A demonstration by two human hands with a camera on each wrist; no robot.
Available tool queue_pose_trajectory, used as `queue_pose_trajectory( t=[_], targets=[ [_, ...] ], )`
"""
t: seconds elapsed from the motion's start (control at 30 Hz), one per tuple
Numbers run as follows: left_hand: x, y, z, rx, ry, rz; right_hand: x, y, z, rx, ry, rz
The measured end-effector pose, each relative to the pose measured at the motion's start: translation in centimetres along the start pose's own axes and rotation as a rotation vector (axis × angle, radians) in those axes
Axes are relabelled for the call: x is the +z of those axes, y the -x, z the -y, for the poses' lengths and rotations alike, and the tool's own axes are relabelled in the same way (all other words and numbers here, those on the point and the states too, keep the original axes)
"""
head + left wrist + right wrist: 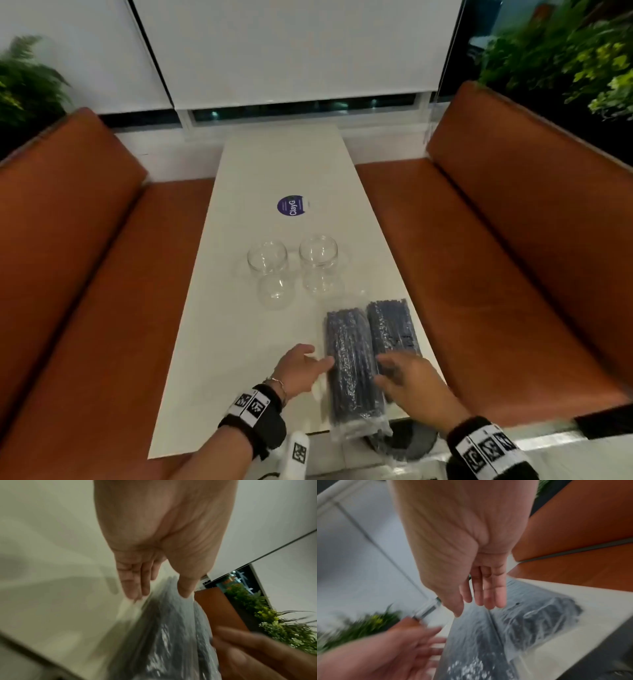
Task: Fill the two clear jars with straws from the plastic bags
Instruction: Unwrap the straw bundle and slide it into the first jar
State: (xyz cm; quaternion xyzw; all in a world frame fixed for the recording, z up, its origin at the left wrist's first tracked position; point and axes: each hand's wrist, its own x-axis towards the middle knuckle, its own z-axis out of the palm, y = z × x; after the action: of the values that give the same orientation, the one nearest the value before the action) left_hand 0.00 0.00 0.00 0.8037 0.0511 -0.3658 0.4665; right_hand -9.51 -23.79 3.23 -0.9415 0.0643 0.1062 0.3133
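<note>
Two empty clear jars, the left jar (pixel 269 270) and the right jar (pixel 318 262), stand side by side mid-table. Two clear plastic bags of dark blue straws lie lengthwise near the right front edge: the nearer left bag (pixel 351 370) overhangs the table's front edge, and the right bag (pixel 394 329) lies beside it. My left hand (pixel 303 368) is open at the left bag's left side, fingertips at its edge (pixel 132 595). My right hand (pixel 404 377) is open over the near ends of the bags, fingers straight (pixel 488 599). In both wrist views the bags (pixel 163 635) (pixel 479 635) are blurred.
The white table (pixel 257 342) is long and narrow, with a round blue sticker (pixel 291 205) beyond the jars. Orange bench seats (pixel 102 274) (pixel 496 257) flank it on both sides. Green plants (pixel 565 51) stand behind the seat backs, and window blinds close off the far end.
</note>
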Motion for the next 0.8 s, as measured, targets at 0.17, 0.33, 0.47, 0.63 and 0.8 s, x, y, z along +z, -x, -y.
queue_pose_trajectory(
  t=[0.17,0.33,0.47,0.63,0.8],
  targets=[
    [4.0,-1.2,-1.2,-0.052,0.103,-0.184,1.3,-1.6,1.9,-0.047,0.165,0.119],
    [5.1,-0.9,-1.5,-0.055,0.206,-0.176,2.1,-2.6,0.6,-0.106,0.074,0.137],
    [4.6,0.4,-1.4,-0.069,0.363,-0.12,2.2,-2.7,0.7,-0.227,0.025,0.186],
    [2.2,3.6,-1.4,0.095,0.385,-0.125,0.3,-3.9,2.5,-0.277,-0.174,0.031],
    [-0.8,6.7,-0.7,0.197,0.379,-0.227,-4.4,-5.0,8.1,-0.041,-0.633,-0.038]
  ],
)
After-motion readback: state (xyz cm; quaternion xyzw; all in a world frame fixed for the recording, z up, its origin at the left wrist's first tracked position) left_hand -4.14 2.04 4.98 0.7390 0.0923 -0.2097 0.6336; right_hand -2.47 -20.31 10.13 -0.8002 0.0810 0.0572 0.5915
